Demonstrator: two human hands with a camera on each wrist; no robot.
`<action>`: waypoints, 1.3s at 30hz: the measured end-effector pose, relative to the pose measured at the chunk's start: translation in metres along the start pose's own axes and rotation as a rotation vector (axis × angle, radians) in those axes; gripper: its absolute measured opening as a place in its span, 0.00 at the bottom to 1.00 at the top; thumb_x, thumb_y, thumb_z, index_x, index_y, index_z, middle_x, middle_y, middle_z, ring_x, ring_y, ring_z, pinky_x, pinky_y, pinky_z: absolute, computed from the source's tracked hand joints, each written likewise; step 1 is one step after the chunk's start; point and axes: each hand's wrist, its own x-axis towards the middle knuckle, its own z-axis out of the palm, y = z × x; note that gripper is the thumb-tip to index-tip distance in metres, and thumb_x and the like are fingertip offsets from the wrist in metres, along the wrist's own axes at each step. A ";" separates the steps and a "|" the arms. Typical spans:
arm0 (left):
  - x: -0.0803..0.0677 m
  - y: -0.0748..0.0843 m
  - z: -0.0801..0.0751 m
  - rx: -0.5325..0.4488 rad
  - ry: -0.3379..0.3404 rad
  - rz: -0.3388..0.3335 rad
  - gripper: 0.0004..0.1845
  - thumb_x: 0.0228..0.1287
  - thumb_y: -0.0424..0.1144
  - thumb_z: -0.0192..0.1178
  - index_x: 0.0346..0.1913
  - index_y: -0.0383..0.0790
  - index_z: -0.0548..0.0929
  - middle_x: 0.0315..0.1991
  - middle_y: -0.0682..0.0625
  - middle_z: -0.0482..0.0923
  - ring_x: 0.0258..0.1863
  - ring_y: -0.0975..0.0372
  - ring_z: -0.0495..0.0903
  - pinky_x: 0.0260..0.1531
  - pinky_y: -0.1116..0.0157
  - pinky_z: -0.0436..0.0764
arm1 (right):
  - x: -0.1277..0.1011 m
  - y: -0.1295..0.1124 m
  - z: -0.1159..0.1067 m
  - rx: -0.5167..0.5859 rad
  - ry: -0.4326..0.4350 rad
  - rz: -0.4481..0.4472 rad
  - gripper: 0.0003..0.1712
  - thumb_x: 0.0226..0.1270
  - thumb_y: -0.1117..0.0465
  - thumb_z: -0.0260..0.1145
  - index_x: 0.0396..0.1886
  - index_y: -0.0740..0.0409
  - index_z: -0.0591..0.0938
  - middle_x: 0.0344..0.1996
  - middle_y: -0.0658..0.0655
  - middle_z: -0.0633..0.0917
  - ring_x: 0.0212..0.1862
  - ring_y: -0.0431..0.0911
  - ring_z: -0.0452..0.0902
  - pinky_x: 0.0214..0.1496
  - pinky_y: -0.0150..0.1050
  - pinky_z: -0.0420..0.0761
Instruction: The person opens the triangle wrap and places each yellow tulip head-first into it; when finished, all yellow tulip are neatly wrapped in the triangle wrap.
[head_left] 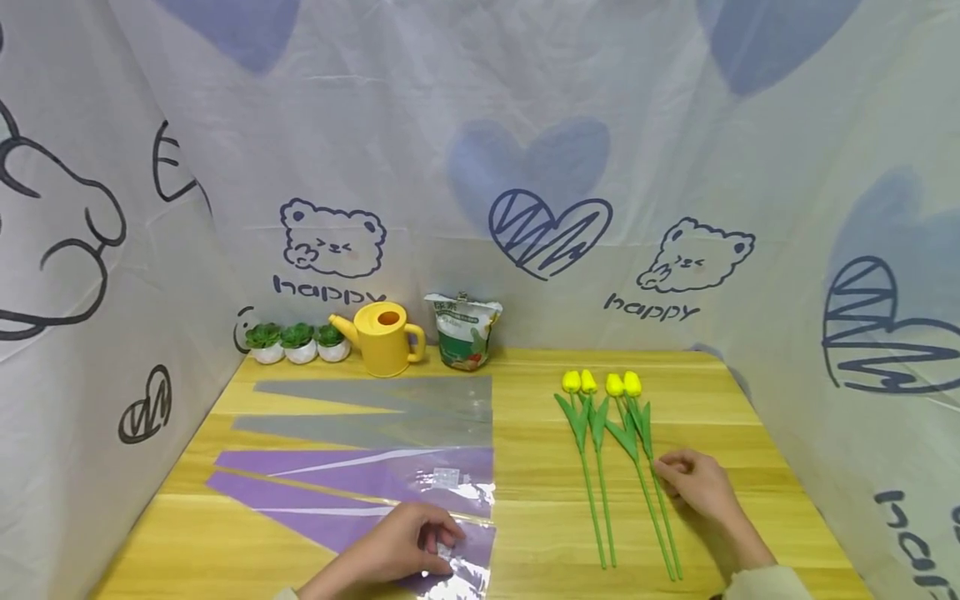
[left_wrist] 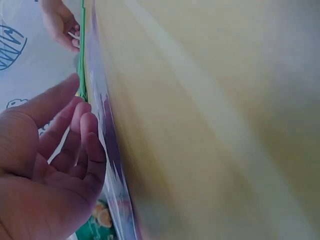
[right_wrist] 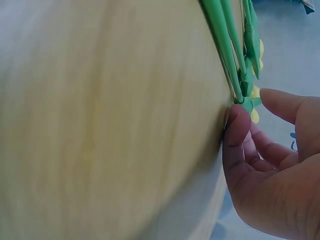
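My left hand [head_left: 408, 542] is over the front purple flower sleeve [head_left: 300, 517], near its right end. Its thumb and loosely bent fingers [left_wrist: 89, 125] stand apart with nothing between them. On the right, four artificial yellow tulips lie in two pairs, a left pair [head_left: 588, 450] and a right pair [head_left: 639, 454], blooms pointing away. My right hand [head_left: 697, 483] is beside the rightmost stem, fingertips right at it. In the right wrist view a gap shows between thumb and fingers [right_wrist: 236, 125], with green stems and leaves [right_wrist: 220, 35] just beyond.
Another purple sleeve [head_left: 352, 471] and two grey sleeves [head_left: 337, 390] lie farther back on the wooden table [head_left: 540, 517]. Along the back stand three potted succulents [head_left: 298, 343], a yellow watering can [head_left: 384, 342] and a clipped green-and-white bag [head_left: 462, 333]. Printed cloth [head_left: 420, 125] hangs around the table.
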 end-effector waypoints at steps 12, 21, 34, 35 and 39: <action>0.016 -0.007 0.003 0.016 -0.092 -0.018 0.22 0.41 0.27 0.82 0.42 0.44 0.91 0.33 0.53 0.87 0.21 0.77 0.72 0.25 0.75 0.76 | 0.005 -0.003 0.006 0.120 0.002 0.042 0.22 0.74 0.58 0.67 0.55 0.74 0.81 0.33 0.58 0.87 0.31 0.45 0.82 0.30 0.37 0.85; 0.018 -0.004 0.004 0.105 -0.102 -0.057 0.18 0.41 0.31 0.83 0.37 0.50 0.91 0.30 0.61 0.85 0.20 0.78 0.69 0.23 0.76 0.73 | 0.008 -0.006 0.007 0.126 -0.007 0.067 0.22 0.71 0.59 0.70 0.54 0.74 0.80 0.35 0.59 0.88 0.32 0.45 0.83 0.32 0.37 0.87; 0.018 -0.005 0.004 0.050 -0.129 -0.072 0.13 0.47 0.29 0.80 0.35 0.48 0.92 0.24 0.57 0.87 0.17 0.76 0.69 0.19 0.77 0.68 | 0.012 -0.002 0.008 0.158 0.005 0.125 0.17 0.68 0.61 0.72 0.47 0.71 0.83 0.30 0.56 0.87 0.30 0.44 0.82 0.31 0.36 0.86; 0.018 -0.005 0.004 0.057 -0.126 -0.070 0.14 0.46 0.30 0.80 0.35 0.49 0.92 0.24 0.58 0.86 0.17 0.77 0.69 0.19 0.77 0.68 | 0.012 -0.002 0.008 0.156 0.003 0.125 0.16 0.68 0.61 0.71 0.46 0.71 0.83 0.30 0.56 0.86 0.30 0.44 0.82 0.31 0.36 0.86; 0.017 -0.005 0.005 0.079 -0.113 -0.043 0.16 0.43 0.35 0.84 0.37 0.51 0.91 0.26 0.57 0.85 0.18 0.77 0.69 0.20 0.77 0.69 | 0.012 -0.001 0.008 0.145 -0.004 0.118 0.15 0.68 0.62 0.71 0.45 0.71 0.84 0.29 0.56 0.86 0.30 0.45 0.81 0.31 0.36 0.86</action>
